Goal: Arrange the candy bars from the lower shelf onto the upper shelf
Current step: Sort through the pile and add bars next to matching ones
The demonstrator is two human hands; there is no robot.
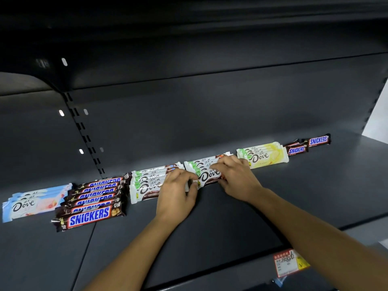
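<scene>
A dark shelf (210, 217) carries rows of candy bars. A stack of brown-and-white Dove bars (206, 171) lies in the middle. My left hand (176, 194) pinches the left end of the front bar, and my right hand (235, 177) grips its right end. A second brown Dove stack (147, 183) lies just left of my left hand. Further left come several Snickers bars (92, 202) and pale blue Dove bars (35, 203). Yellow Dove bars (262, 156) and three Snickers bars (308, 143) lie to the right.
The shelf's back panel (210, 112) rises behind the bars, with a slotted upright (84, 133) at the left. Another shelf (189, 28) overhangs above. A red and yellow price tag (290, 262) hangs on the front edge at lower right.
</scene>
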